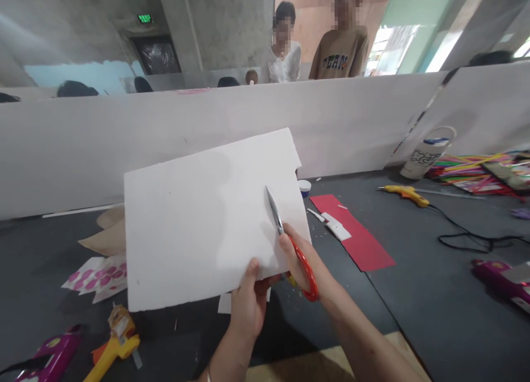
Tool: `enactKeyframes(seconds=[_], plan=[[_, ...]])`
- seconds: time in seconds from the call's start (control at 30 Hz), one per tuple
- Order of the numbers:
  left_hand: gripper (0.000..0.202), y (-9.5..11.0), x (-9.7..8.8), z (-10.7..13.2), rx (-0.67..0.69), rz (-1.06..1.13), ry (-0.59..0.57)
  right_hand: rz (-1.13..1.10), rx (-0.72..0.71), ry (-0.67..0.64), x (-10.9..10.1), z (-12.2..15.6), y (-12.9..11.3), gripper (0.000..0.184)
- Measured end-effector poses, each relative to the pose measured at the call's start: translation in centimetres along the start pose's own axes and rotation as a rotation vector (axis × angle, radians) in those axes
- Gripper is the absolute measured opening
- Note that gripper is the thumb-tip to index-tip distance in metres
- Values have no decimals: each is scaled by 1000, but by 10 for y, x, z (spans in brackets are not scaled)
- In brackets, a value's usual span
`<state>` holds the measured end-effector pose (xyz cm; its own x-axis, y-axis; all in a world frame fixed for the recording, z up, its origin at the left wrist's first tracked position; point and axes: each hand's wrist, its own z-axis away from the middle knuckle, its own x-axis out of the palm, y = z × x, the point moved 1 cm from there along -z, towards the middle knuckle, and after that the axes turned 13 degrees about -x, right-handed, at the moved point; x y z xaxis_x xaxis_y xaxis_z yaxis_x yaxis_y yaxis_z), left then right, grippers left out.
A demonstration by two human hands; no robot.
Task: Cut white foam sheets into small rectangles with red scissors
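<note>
My left hand [247,304] pinches the lower edge of a large white foam sheet [207,222] and holds it up, tilted, above the dark table. My right hand [300,263] grips red-handled scissors [290,244] by the loops. The blades are closed or nearly so and lie against the sheet's right part, pointing up and away from me. The sheet hides much of the table behind it.
A red paper strip [356,238] with white scraps lies to the right. A yellow glue gun [406,194] with a black cord, coloured sticks [472,169], a white bottle [424,155], pink-dot stickers [97,274], another glue gun [111,343] and purple tools surround me. White partitions [83,144] wall the table; two people stand beyond.
</note>
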<state>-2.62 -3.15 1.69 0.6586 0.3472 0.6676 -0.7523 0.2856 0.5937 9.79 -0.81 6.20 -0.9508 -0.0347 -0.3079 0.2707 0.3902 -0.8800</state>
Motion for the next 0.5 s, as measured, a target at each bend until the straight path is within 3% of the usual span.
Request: enactKeyframes(seconds=[0.33, 0.5], plan=[[48, 0, 1, 2, 27, -4, 45, 42, 16, 56, 2, 0, -1, 37], [39, 0, -2, 1, 13, -20, 52, 25, 63, 23, 1, -1, -2, 38]])
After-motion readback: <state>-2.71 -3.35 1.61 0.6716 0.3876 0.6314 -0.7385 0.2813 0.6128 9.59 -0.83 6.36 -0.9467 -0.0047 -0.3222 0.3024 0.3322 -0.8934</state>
